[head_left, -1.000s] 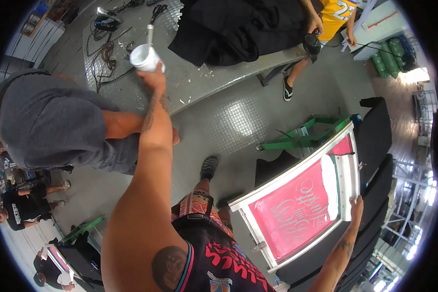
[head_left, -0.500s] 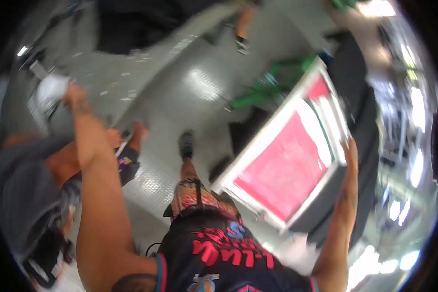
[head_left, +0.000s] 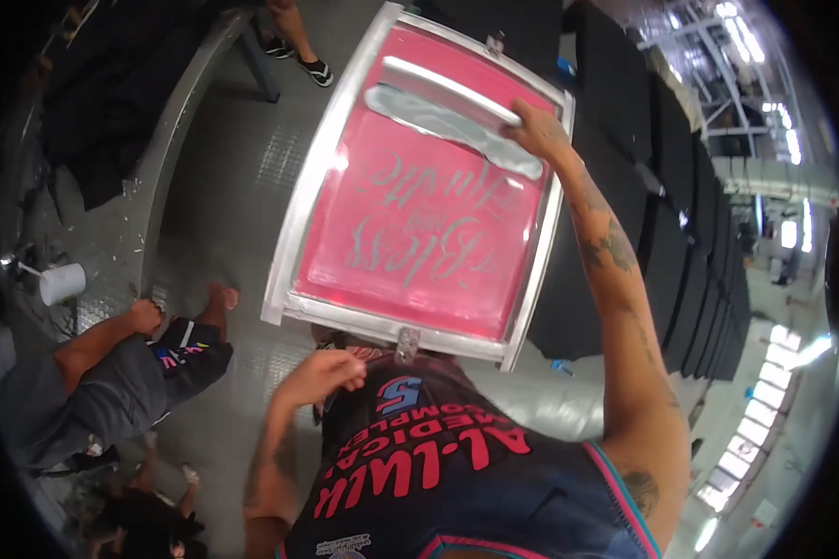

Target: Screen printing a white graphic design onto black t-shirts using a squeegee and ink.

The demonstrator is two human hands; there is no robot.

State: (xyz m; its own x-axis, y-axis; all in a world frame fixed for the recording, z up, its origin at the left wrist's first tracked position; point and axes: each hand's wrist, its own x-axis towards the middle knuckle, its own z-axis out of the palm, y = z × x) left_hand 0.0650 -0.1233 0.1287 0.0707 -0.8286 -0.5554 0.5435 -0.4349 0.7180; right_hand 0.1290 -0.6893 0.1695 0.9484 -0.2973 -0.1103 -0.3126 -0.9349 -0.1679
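A white-framed screen (head_left: 295, 219) with pink mesh and grey script lettering lies in front of me. Along its top part, my right hand (head_left: 536, 130) is closed on a long metal squeegee (head_left: 443, 86), beside a thick band of pale grey paste (head_left: 410, 119). Below the screen's lower left, by my shirt, my left hand (head_left: 331, 377) has its fingers curled; what they hold, if anything, is hidden. A small metal bracket (head_left: 405, 346) on the lower frame is just right of it.
Left is a grey table (head_left: 121, 238) with black fabric (head_left: 93, 102) and a white tub (head_left: 62, 282). Co-workers are nearby: a seated person (head_left: 112, 391) at lower left, legs (head_left: 298, 42) at top. Dark covered boards (head_left: 671, 233) line the right.
My left hand has let go of the white tub, now on the table, and moved down to my waist. The screen is more upright in view; my right hand now grips the squeegee.
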